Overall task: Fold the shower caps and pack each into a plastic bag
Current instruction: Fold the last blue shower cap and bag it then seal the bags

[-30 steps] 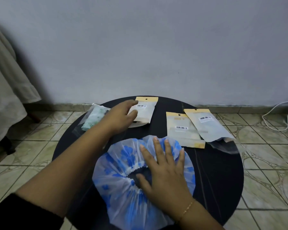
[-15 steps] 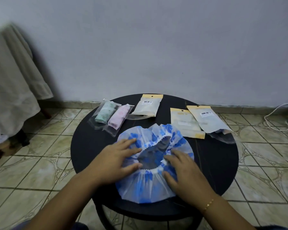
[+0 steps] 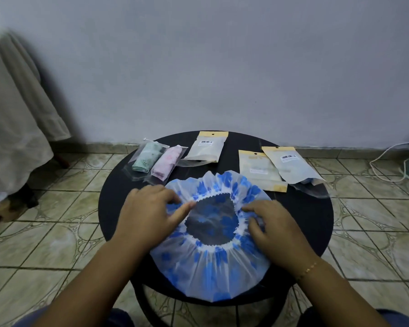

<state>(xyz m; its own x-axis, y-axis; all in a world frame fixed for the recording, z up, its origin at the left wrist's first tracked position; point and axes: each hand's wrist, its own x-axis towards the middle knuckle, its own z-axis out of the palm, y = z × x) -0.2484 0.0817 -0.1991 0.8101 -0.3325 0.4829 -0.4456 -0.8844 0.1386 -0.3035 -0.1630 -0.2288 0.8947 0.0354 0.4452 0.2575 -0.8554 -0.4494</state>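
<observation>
On the round black surface (image 3: pixel 316 215) a blue-and-white shower cap (image 3: pixel 210 263) lies spread flat, opening up. Left hand (image 3: pixel 149 213) and right hand (image 3: pixel 274 227) rest on its elastic rim at either side, each grip loose, fingers fairly straight, pressing rather than pinching. Behind it lie two packed clear bags (image 3: pixel 156 161) and three yellow-topped bags (image 3: pixel 260 166).

A round black tabletop (image 3: pixel 305 215) carries a translucent white plastic shower cap with blue blotches (image 3: pixel 213 263), spread flat with its elastic opening facing up. The left hand (image 3: pixel 149 215) and right hand (image 3: pixel 276 225) rest on opposite sides of that opening, fingers on the gathered rim. Behind lie two clear bags, one holding a folded green cap (image 3: pixel 147 156), one a pink cap (image 3: pixel 167 162), and three yellow-topped packets (image 3: pixel 206 147).
</observation>
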